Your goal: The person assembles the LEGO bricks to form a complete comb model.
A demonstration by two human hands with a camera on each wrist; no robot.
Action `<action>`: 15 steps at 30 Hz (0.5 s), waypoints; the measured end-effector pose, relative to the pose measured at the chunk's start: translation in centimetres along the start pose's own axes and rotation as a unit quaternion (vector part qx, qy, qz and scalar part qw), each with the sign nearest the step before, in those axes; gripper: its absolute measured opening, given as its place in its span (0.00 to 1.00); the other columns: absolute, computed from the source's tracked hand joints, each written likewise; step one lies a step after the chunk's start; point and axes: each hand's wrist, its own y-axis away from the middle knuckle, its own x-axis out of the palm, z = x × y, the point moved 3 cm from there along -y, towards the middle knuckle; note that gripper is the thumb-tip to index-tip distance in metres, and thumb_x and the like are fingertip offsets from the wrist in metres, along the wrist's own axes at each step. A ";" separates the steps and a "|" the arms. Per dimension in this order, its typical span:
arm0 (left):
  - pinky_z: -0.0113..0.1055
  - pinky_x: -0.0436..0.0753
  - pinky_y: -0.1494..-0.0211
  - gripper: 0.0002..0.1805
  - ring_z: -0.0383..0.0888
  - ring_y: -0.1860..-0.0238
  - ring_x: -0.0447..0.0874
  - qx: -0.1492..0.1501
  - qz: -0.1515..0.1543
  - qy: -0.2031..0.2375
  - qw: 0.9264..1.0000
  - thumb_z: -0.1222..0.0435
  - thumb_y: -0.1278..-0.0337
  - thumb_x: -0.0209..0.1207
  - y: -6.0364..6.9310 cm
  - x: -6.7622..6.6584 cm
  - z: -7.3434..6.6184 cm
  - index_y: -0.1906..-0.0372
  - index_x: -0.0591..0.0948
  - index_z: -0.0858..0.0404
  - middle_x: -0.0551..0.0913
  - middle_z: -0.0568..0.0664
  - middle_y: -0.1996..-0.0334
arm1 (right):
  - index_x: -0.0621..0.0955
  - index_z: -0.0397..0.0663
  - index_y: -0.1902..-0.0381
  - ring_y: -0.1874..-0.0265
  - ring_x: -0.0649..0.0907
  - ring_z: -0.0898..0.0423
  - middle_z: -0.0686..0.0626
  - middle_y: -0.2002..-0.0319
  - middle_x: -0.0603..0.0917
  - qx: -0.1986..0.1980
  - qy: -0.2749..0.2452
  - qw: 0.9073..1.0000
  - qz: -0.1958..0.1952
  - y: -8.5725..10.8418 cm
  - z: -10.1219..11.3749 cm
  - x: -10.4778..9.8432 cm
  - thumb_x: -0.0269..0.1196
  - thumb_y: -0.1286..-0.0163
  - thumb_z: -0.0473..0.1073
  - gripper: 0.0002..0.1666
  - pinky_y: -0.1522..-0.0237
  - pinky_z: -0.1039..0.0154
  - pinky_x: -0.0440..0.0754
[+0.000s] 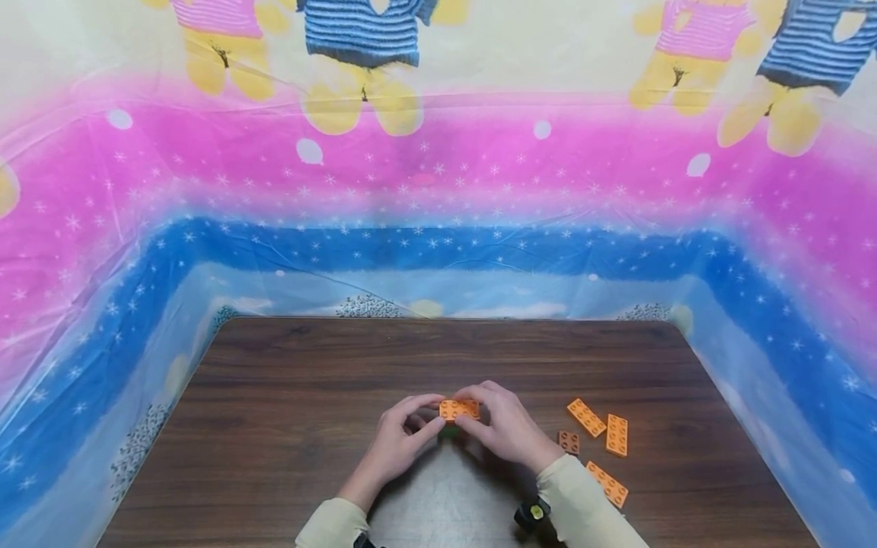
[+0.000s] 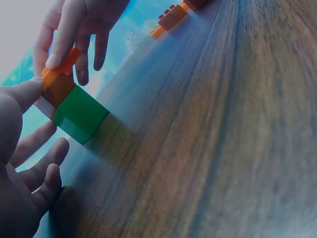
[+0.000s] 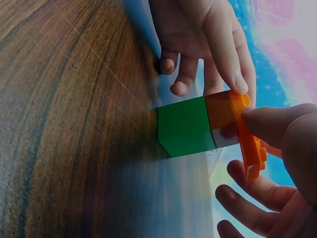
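A green block [image 3: 185, 126] stands on the table, with a brown brick [image 3: 218, 106] on top of it. Over the brown brick lies a thin orange studded toy brick [image 3: 251, 144], jutting out to one side. My left hand [image 1: 404, 432] pinches the orange brick near its left end between thumb and index finger, its other fingers spread beside the stack. From the other side, my right hand [image 1: 505, 425] holds the same orange brick with thumb and index finger. Its lower fingers hang loosely curled. In the head view the green block is mostly hidden under the orange brick.
Right of my right hand lie a small brown brick [image 1: 569, 442] and several orange bricks, one upper left [image 1: 586, 417], one upright [image 1: 617, 435] and one beside my sleeve [image 1: 607, 484]. Patterned cloth [image 1: 438, 251] surrounds the dark wooden table [image 1: 294, 380].
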 end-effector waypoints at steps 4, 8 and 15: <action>0.35 0.83 0.56 0.17 0.41 0.61 0.86 0.000 0.002 -0.002 1.000 0.58 0.30 0.68 0.0 0.0 0.1 0.40 0.86 0.49 0.87 0.47 0.48 | 0.85 0.59 0.41 0.58 0.80 0.62 0.57 0.50 0.84 0.007 0.001 1.000 0.005 0.0 0.0 0.1 0.69 0.25 0.51 0.18 0.59 0.62 0.79; 0.35 0.83 0.55 0.17 0.41 0.61 0.86 -0.001 0.003 -0.011 1.000 0.57 0.29 0.67 0.0 0.0 0.1 0.39 0.85 0.48 0.87 0.45 0.48 | 0.84 0.59 0.41 0.58 0.80 0.62 0.57 0.51 0.84 0.011 0.003 1.000 0.006 0.0 -0.1 0.2 0.68 0.25 0.52 0.17 0.59 0.62 0.79; 0.35 0.84 0.54 0.17 0.41 0.61 0.86 -0.009 0.004 -0.015 1.000 0.57 0.29 0.68 0.0 0.1 0.3 0.39 0.85 0.46 0.87 0.42 0.49 | 0.83 0.61 0.39 0.56 0.81 0.62 0.59 0.50 0.84 0.027 -0.001 1.000 0.013 0.1 -0.2 0.4 0.68 0.24 0.51 0.18 0.56 0.61 0.79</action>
